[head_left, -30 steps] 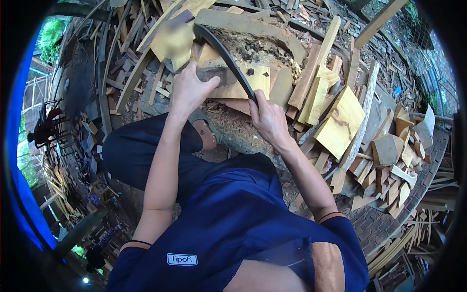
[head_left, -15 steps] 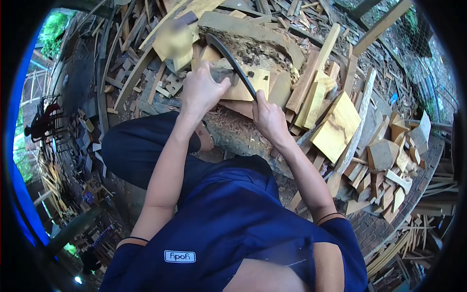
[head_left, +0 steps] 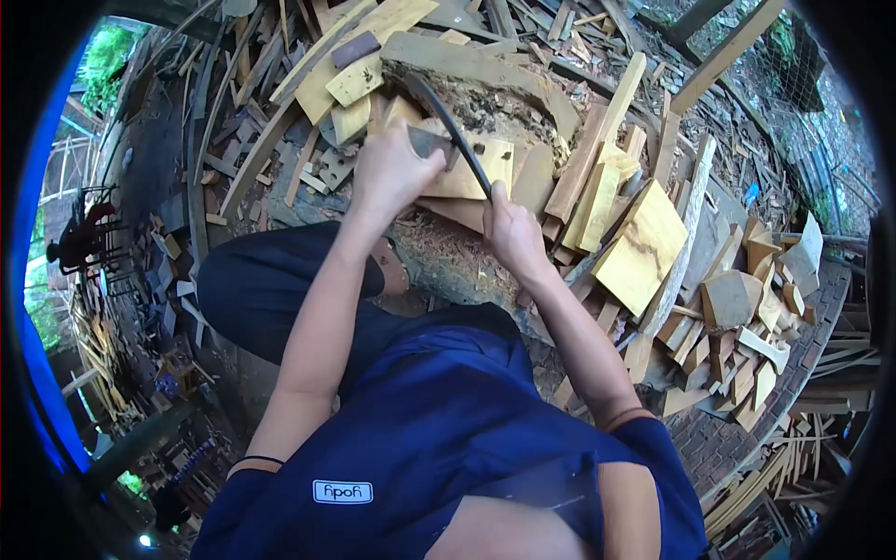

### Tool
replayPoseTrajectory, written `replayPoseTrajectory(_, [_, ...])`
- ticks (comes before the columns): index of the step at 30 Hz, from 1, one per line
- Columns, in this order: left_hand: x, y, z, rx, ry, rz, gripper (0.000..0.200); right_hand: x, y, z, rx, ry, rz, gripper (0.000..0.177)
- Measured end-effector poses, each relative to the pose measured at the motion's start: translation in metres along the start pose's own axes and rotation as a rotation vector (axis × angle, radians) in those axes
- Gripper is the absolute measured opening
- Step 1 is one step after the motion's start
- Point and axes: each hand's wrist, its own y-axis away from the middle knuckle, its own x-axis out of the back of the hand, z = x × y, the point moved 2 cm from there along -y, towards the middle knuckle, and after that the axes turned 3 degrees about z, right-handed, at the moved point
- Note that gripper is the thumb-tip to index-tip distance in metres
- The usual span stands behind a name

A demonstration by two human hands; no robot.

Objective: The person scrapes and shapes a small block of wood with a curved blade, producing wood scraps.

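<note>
My right hand (head_left: 513, 229) is closed around the near end of a long, dark, curved knife (head_left: 457, 135), whose blade slants up and to the left. Across from it, my left hand (head_left: 387, 173) grips a small wood block (head_left: 429, 144), thumb on the near side and fingers mostly hidden behind. The blade passes just right of this block, overlapping its edge in this view. Under the blade lies a pale yellow board (head_left: 487, 170) with dark spots, on a rough, hollowed log (head_left: 476, 63) with chips in it.
Cut boards lie right of the log, including a wide yellow one (head_left: 642, 247). Farther right is a heap of wood offcuts (head_left: 733, 299). More yellow pieces (head_left: 355, 86) lie upper left. My bent knee (head_left: 271, 285) is below left, and scraps cover the ground.
The knife and my right hand have shifted slightly toward me. My left hand keeps its grip on the wood block in nearly the same place.
</note>
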Motion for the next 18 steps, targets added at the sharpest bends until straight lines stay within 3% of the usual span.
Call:
replayPoseTrajectory(5, [-0.003, -0.003, 0.018, -0.065, -0.132, 0.000, 0.049, 0.047, 0.000, -0.032, 0.058, -0.142, 0.088, 0.014])
replayPoseTrajectory(7, [-0.002, -0.007, 0.017, -0.043, -0.131, -0.033, 0.049, 0.073, -0.001, -0.059, 0.118, -0.166, 0.188, 0.015])
replayPoseTrajectory(9, [-0.007, -0.007, 0.007, -0.041, -0.106, -0.013, 0.049, 0.087, 0.000, -0.073, 0.244, -0.284, 0.434, 0.016])
replayPoseTrajectory(10, [-0.006, -0.005, 0.007, -0.033, -0.097, -0.001, 0.049, 0.080, 0.002, -0.069, 0.220, -0.272, 0.426, 0.016])
replayPoseTrajectory(13, [-0.001, 0.001, 0.002, -0.037, -0.053, 0.085, 0.050, -0.014, 0.008, 0.007, -0.016, 0.133, -0.026, 0.019])
replayPoseTrajectory(15, [-0.001, 0.000, -0.008, -0.052, -0.022, 0.163, 0.051, -0.030, 0.010, 0.047, -0.060, -0.017, 0.003, 0.021])
replayPoseTrajectory(17, [-0.006, 0.004, -0.029, 0.101, 0.013, 0.088, 0.055, -0.023, 0.011, 0.035, -0.072, -0.044, -0.026, 0.019])
replayPoseTrajectory(18, [-0.009, 0.007, -0.030, 0.073, 0.000, 0.091, 0.056, -0.016, 0.009, 0.027, -0.062, -0.045, -0.042, 0.019])
